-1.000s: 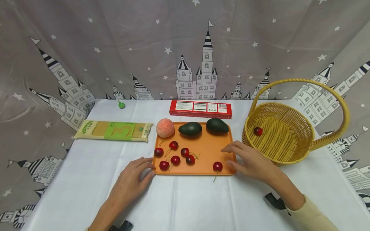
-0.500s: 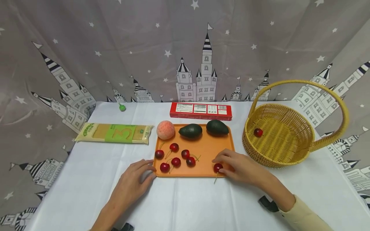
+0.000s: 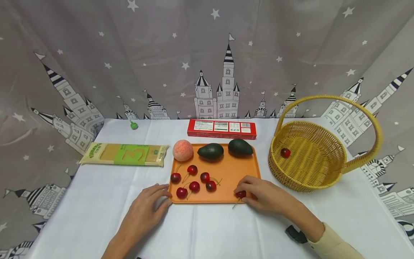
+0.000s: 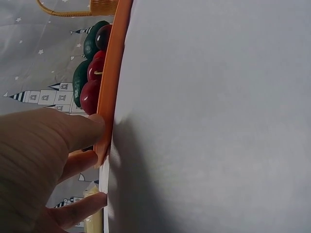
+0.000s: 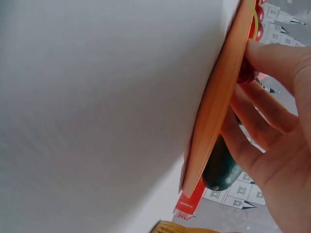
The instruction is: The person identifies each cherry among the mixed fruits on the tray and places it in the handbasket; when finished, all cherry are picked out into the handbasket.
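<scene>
Visibly, the pinched cherry [image 3: 240, 194] is round, dark red, thin-stemmed.

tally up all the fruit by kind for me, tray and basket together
Cherries: 8 (6 grouped on the tray, 1 at the right hand, 1 in the basket)
Avocados: 2
Peach: 1
Total: 11

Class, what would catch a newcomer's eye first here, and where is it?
Probably the orange tray in the middle of the white table, six red cherries clustered towards its left. Next, perhaps, the tall-handled yellow basket to its right, with a lone cherry inside. Then the right hand, pinching another cherry at the tray's near edge.
</scene>
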Motion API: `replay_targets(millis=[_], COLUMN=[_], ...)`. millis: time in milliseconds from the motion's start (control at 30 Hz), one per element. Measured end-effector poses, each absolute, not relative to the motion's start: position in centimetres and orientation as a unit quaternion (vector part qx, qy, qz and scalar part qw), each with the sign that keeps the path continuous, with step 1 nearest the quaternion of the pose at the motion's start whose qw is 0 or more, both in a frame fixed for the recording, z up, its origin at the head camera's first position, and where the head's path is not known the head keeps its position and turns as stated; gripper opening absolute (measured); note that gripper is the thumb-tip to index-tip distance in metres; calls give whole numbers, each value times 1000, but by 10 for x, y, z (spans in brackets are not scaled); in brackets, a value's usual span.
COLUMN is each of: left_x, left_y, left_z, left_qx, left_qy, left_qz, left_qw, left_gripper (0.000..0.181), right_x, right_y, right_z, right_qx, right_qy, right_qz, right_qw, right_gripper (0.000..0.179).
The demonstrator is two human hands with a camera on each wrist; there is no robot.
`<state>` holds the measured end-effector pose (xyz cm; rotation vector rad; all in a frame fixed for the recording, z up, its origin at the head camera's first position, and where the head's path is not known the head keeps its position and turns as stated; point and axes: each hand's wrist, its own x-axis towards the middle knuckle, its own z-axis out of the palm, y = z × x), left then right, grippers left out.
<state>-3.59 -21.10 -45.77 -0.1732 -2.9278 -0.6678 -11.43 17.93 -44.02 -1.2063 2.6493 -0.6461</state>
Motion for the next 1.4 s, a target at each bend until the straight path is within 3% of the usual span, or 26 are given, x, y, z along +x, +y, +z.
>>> replay_targets(millis=[533,867,1400], left_x=[-35,-35,-35], left_y=[-210,-211,-209], left_z=[-462,-461,-459], left_qx=[-53,-56,-46], left_qy=[-972,-972,-973], left_qz=[-219,-221,-219], left_qw=[61,65,57], left_gripper=[21,20,22], right_x=[-127,-139,-154], right_y=[201,232,285], right_z=[-408,-395,-395], right_qx=[-397,-368,-314], right_qy=[890,896,906], right_qz=[-224,-231,-248], right_qw=[-1,-91,-139], right_gripper=[32,37,43])
